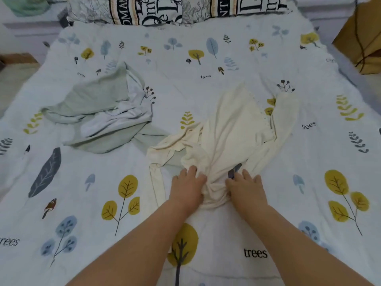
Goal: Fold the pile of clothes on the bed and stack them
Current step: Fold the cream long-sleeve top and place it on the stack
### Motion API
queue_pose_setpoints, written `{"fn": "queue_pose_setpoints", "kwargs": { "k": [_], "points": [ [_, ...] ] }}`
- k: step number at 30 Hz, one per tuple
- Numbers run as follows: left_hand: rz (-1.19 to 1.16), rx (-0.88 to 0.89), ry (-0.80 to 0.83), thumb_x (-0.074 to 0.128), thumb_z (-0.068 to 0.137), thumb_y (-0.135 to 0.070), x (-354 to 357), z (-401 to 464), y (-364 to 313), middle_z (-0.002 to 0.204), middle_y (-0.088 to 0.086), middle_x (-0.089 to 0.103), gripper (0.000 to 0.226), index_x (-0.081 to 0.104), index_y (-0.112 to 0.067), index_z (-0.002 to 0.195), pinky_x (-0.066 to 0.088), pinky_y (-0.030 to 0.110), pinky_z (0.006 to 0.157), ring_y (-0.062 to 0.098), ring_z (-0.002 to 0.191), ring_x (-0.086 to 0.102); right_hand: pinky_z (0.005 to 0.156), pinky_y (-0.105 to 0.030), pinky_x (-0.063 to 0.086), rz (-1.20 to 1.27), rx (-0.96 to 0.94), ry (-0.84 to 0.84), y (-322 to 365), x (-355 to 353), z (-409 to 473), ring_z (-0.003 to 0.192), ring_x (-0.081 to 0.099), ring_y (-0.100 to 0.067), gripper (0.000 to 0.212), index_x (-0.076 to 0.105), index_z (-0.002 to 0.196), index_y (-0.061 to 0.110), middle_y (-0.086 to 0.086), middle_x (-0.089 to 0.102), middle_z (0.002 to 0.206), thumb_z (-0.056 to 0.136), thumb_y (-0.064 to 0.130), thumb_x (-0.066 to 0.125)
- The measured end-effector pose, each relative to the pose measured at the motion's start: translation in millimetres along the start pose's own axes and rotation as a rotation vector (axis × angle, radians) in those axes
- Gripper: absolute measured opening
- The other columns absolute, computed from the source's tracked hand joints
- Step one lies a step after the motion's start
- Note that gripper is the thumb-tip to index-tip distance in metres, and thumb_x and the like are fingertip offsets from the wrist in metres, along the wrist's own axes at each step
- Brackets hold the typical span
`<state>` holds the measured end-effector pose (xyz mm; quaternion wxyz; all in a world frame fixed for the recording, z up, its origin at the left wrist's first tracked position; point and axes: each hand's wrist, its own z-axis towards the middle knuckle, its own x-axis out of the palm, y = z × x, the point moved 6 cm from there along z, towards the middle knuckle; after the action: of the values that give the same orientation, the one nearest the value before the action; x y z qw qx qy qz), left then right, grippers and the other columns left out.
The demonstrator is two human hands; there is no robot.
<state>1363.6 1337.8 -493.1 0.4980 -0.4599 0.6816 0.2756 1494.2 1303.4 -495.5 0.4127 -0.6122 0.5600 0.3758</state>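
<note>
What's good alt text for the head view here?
Both hands, left hand and right hand, grip the near edge of a rumpled cream garment on a bed with a tree-print cover. A crumpled pale green garment lies farther left; patterned pillows sit at the head.

Two forearms are in the view, both bare from the elbow side down to the wrist, with no sleeve on them. The left hand (188, 185) and the right hand (246, 187) wear no glove, ring, watch or bracelet.
</note>
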Motion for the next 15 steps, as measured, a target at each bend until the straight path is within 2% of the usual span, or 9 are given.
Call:
{"fn": "queue_pose_setpoints", "kwargs": {
  "k": [4, 6, 8, 10, 11, 12, 13, 14, 15],
  "points": [
    [-0.122, 0.065, -0.029, 0.049, 0.087, -0.016, -5.0, -21.6, -0.5, 0.117, 0.01, 0.043, 0.026, 0.048, -0.011, 0.113, 0.033, 0.032, 0.071, 0.027, 0.101, 0.048, 0.097, -0.04, 0.034, 0.014, -0.06, -0.088, 17.0, -1.3, -32.1, 0.109, 0.05, -0.023, 0.024, 0.055, 0.112, 0.015, -0.009, 0.058, 0.113, 0.089, 0.015, 0.05],
    [-0.206, 0.067, 0.002, 0.047, 0.086, -0.012, -10.7, -41.0, 5.3, 0.109, 0.008, 0.044, 0.023, 0.049, -0.012, 0.109, 0.033, 0.03, 0.067, 0.026, 0.093, 0.051, 0.065, -0.033, 0.046, 0.078, -0.048, -0.128, 24.1, -13.7, -58.8, 0.073, 0.062, -0.025, 0.027, 0.065, 0.083, 0.014, -0.008, 0.066, 0.075, 0.06, 0.018, 0.079],
    [-0.264, 0.067, 0.014, 0.048, 0.084, -0.011, -20.3, -64.2, 11.7, 0.098, 0.002, 0.041, 0.023, 0.05, -0.015, 0.106, 0.032, 0.028, 0.064, 0.023, 0.089, 0.052, 0.051, -0.027, 0.033, 0.138, -0.055, -0.08, 34.8, -20.5, -85.4, 0.059, 0.061, -0.021, 0.036, 0.065, 0.074, 0.017, -0.004, 0.063, 0.061, 0.047, 0.027, 0.087],
    [-0.345, 0.062, 0.003, 0.05, 0.081, -0.01, -35.8, -89.7, 17.3, 0.091, -0.004, 0.039, 0.02, 0.052, -0.021, 0.098, 0.03, 0.025, 0.06, 0.019, 0.085, 0.052, 0.055, -0.027, 0.029, 0.174, -0.086, -0.109, 46.3, -30.0, -109.3, 0.064, 0.063, -0.021, 0.044, 0.067, 0.086, 0.016, -0.006, 0.065, 0.069, 0.055, 0.041, 0.084],
    [-0.383, 0.062, -0.007, 0.051, 0.079, -0.01, -45.9, -102.8, 19.4, 0.088, -0.007, 0.04, 0.02, 0.051, -0.025, 0.092, 0.029, 0.022, 0.058, 0.016, 0.083, 0.051, 0.057, -0.027, 0.035, 0.219, -0.075, -0.093, 51.5, -35.4, -120.0, 0.072, 0.064, -0.017, 0.045, 0.065, 0.094, 0.017, -0.008, 0.066, 0.077, 0.063, 0.046, 0.078],
    [-0.415, 0.066, -0.024, 0.052, 0.079, -0.01, -57.5, -115.4, 20.9, 0.085, -0.01, 0.041, 0.021, 0.048, -0.03, 0.085, 0.028, 0.018, 0.057, 0.011, 0.079, 0.049, 0.057, -0.024, 0.041, 0.247, -0.056, -0.063, 52.3, -39.2, -128.0, 0.071, 0.064, -0.011, 0.044, 0.064, 0.091, 0.022, -0.006, 0.067, 0.076, 0.061, 0.052, 0.077],
    [-0.44, 0.073, -0.044, 0.053, 0.078, -0.011, -70.2, -128.4, 21.7, 0.082, -0.013, 0.042, 0.024, 0.045, -0.034, 0.08, 0.03, 0.016, 0.059, 0.005, 0.076, 0.047, 0.055, -0.019, 0.044, 0.277, -0.034, -0.1, 51.2, -51.1, -136.9, 0.064, 0.064, -0.007, 0.042, 0.058, 0.079, 0.029, -0.004, 0.066, 0.07, 0.054, 0.057, 0.078],
    [-0.465, 0.084, -0.067, 0.055, 0.079, -0.012, -83.8, -140.7, 21.9, 0.081, -0.015, 0.043, 0.027, 0.044, -0.036, 0.076, 0.032, 0.015, 0.06, -0.002, 0.073, 0.044, 0.06, -0.017, 0.047, 0.337, -0.012, -0.041, 51.7, -62.0, -146.0, 0.069, 0.065, -0.006, 0.042, 0.048, 0.077, 0.031, -0.005, 0.066, 0.074, 0.059, 0.059, 0.074],
    [-0.49, 0.095, -0.09, 0.058, 0.079, -0.012, -98.8, -152.5, 20.9, 0.08, -0.016, 0.044, 0.03, 0.043, -0.038, 0.074, 0.033, 0.015, 0.062, -0.003, 0.073, 0.044, 0.072, -0.021, 0.047, 0.422, -0.021, 0.047, 54.6, -64.2, -153.2, 0.088, 0.064, -0.009, 0.037, 0.038, 0.086, 0.028, -0.009, 0.065, 0.089, 0.076, 0.053, 0.064]
  ]
}}
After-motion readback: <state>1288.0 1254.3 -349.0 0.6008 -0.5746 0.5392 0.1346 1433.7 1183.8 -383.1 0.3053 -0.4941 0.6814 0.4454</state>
